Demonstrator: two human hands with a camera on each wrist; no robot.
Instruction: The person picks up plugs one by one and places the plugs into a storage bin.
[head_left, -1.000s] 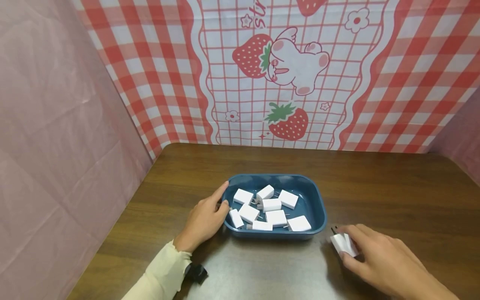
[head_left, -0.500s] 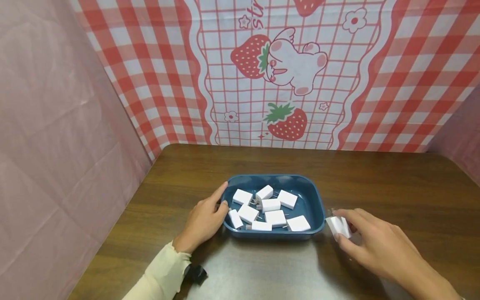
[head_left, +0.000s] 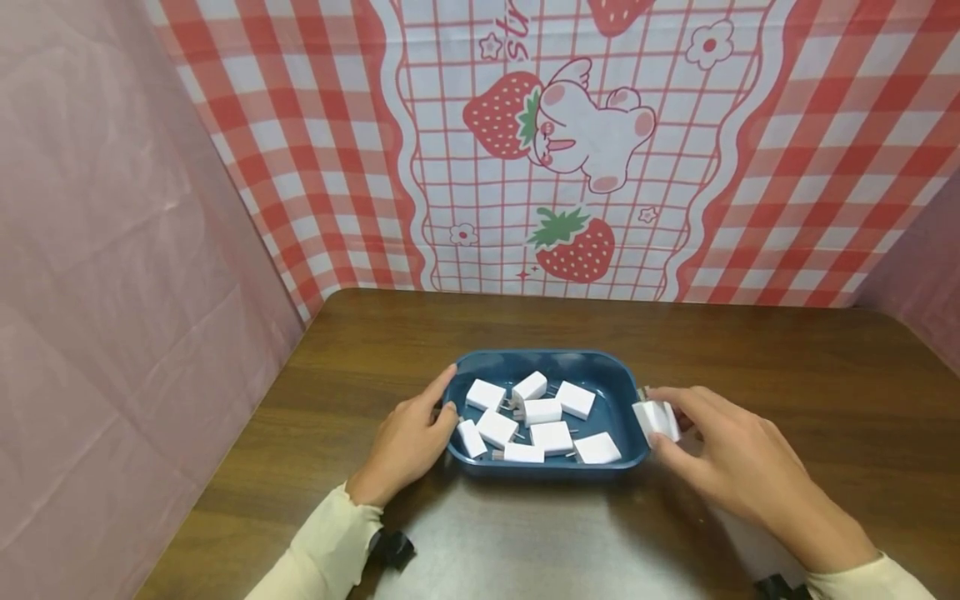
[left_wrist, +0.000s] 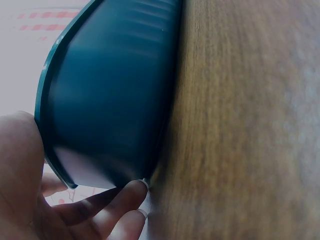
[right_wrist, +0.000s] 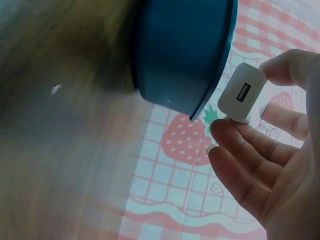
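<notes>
A blue plastic basin (head_left: 637, 425) stands on the table, with several white USB chargers (head_left: 551, 437) lying loose in it, metal prongs showing. At its left end my left hand (head_left: 408, 442) holds the rim; in the left wrist view the thumb is at the rim and fingers bend against the outer wall (left_wrist: 110, 90). My right hand (head_left: 738, 450) pinches another white USB charger (head_left: 657, 422) between thumb and fingers, overlapping the basin's right rim in the head view. The right wrist view shows this charger's USB port face (right_wrist: 242, 92), beside the rim.
The brown wooden table (head_left: 360, 333) reaches back to a red-and-white strawberry-print cloth (head_left: 577, 150). Pink fabric (head_left: 150, 292) hangs at the left side. A black strap (head_left: 392, 547) shows at the left wrist.
My right hand, with the charger in it, has moved up and left from beside the basin to its right rim. My left hand and the basin have stayed in place.
</notes>
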